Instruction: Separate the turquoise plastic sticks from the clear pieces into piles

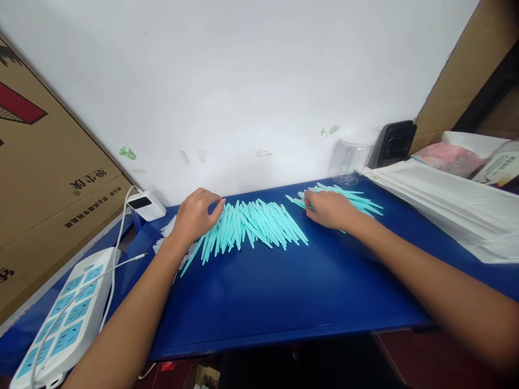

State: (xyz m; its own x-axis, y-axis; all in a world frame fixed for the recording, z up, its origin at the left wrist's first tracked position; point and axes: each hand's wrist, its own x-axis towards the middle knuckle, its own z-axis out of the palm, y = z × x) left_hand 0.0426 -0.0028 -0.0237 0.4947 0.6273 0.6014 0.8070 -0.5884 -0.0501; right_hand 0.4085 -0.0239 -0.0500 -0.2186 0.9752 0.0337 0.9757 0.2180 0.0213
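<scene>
A wide row of slim, tapered turquoise sticks (253,224) lies across the middle of the blue table. At its left end is my left hand (198,213), thumb and fingertips drawn together by the upper ends of the sticks. Anything between those tips is too small to make out. Small whitish pieces (166,229) lie partly hidden behind my left wrist. My right hand (326,208) is closed in a pinch over a second pile of turquoise sticks (357,199), covering part of it. What its fingers hold, if anything, is hidden.
A white power strip (60,319) with cables and a small white device (146,205) stand left. A clear plastic jar (352,159), a black object (392,141) and stacked white sheets (438,205) are at right. A large cardboard box (52,178) borders the left side; a white wall rises behind.
</scene>
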